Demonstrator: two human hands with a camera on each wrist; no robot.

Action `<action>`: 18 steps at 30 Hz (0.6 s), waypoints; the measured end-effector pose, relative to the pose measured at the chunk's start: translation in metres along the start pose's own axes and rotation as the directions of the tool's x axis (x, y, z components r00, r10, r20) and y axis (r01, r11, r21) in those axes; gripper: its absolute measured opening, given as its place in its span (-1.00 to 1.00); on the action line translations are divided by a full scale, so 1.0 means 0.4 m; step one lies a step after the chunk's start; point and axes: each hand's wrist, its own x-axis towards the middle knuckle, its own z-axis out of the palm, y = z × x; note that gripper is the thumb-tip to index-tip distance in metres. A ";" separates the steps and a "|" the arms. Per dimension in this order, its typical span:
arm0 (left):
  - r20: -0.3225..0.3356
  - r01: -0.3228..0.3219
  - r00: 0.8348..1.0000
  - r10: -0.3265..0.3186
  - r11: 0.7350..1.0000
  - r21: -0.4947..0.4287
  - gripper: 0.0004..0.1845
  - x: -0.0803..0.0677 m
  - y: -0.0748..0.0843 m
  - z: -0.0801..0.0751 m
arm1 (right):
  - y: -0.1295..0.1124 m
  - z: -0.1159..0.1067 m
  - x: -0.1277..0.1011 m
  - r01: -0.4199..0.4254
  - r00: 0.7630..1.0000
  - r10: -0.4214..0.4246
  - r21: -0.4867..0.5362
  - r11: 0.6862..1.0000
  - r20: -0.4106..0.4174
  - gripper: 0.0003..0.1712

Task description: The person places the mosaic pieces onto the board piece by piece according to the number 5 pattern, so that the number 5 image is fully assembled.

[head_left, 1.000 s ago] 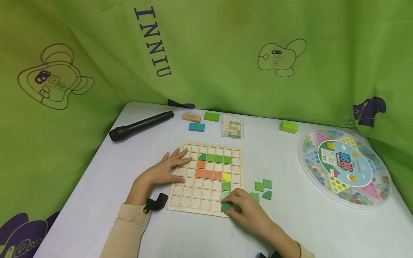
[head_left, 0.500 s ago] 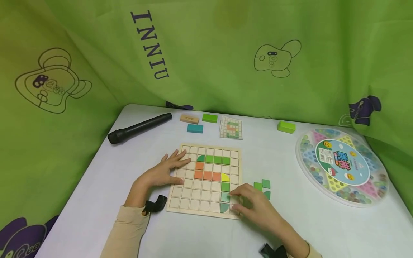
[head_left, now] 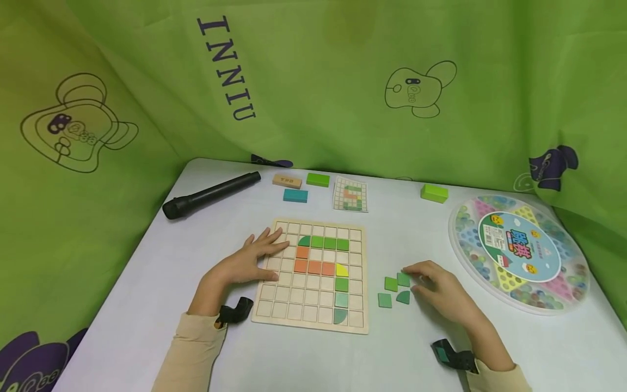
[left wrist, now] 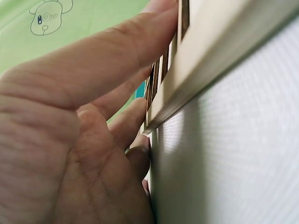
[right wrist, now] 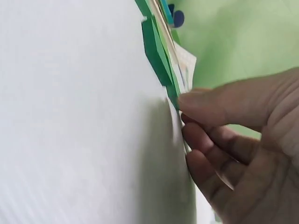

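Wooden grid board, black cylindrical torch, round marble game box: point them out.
wooden grid board (head_left: 300,312), head view, bare lower cells.
black cylindrical torch (head_left: 210,194), head view, mid-barrel.
round marble game box (head_left: 520,246), head view, centre label.

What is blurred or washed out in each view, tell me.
Head view: evenly lit and sharp, with only soft shadows under the hands on the white table. Left wrist view: the left hand fills the frame, close and soft beside the wooden board. Right wrist view: the green tiles are smeared, and the table is bright and featureless.
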 end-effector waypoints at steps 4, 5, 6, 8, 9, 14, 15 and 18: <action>-0.003 0.006 1.000 -0.006 1.000 -0.001 -0.16 -0.003 0.002 -0.001 | 0.006 0.003 0.000 0.026 1.000 -0.026 -0.003 1.000 0.011 -0.59; -0.004 0.005 1.000 -0.005 1.000 -0.001 -0.16 -0.003 0.002 -0.002 | 0.006 0.005 0.001 0.028 1.000 -0.028 -0.008 1.000 0.008 -0.61; -0.005 0.005 1.000 -0.005 1.000 -0.002 -0.16 -0.003 0.002 -0.002 | 0.005 0.007 0.001 0.024 1.000 -0.024 -0.018 1.000 0.002 -0.63; -0.006 0.003 1.000 -0.003 1.000 -0.001 -0.16 -0.003 0.000 -0.002 | 0.001 0.008 0.002 0.019 1.000 -0.020 -0.031 0.999 -0.010 -0.67; -0.006 -0.002 1.000 0.002 1.000 -0.001 -0.16 -0.003 0.000 -0.001 | -0.001 0.007 0.002 0.011 1.000 -0.012 -0.038 0.999 -0.014 -0.68; -0.003 -0.017 1.000 0.017 1.000 0.000 -0.16 -0.002 -0.001 0.000 | -0.025 -0.001 0.000 -0.013 0.999 0.012 -0.033 0.999 -0.046 -0.66; -0.003 -0.019 1.000 0.019 1.000 -0.002 -0.16 -0.001 0.000 0.000 | -0.035 -0.002 0.001 -0.003 0.999 0.002 -0.025 1.000 -0.054 -0.65; -0.001 -0.019 1.000 0.019 1.000 0.009 -0.17 0.001 0.000 -0.001 | -0.079 0.003 0.004 0.061 0.995 -0.059 0.019 0.998 -0.075 -0.62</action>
